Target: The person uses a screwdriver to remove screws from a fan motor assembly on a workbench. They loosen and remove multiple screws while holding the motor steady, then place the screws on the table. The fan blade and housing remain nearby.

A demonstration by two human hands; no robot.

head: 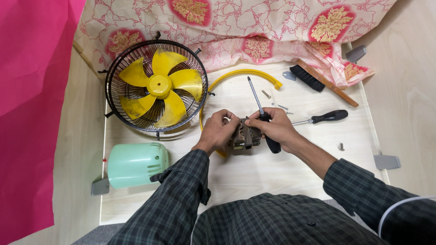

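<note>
One screwdriver [262, 113] in right hand [274, 127] points up-left.

Bare tabletop [254, 177] lies open in front of the fan motor [245, 136]. To the left, the caged fan [156, 86] and green motor cover [136, 164] block passage; to the right, 1 spare screwdriver [320, 118] and loose screws [281, 107] lie scattered; behind, a brush [318, 79].

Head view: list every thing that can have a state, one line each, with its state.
Left hand: closed on the motor.
Right hand: closed on a screwdriver.
Motor: bare, out of its housing, held on the table.
Held screwdriver: lifted, tip pointing away.
Second screwdriver: lying flat, untouched.
Fan blade: sitting in the black grille.
Green housing: removed, lying on its side.
Yellow ring: detached, flat.
Brush: lying flat.
Loose screws: scattered.
</note>
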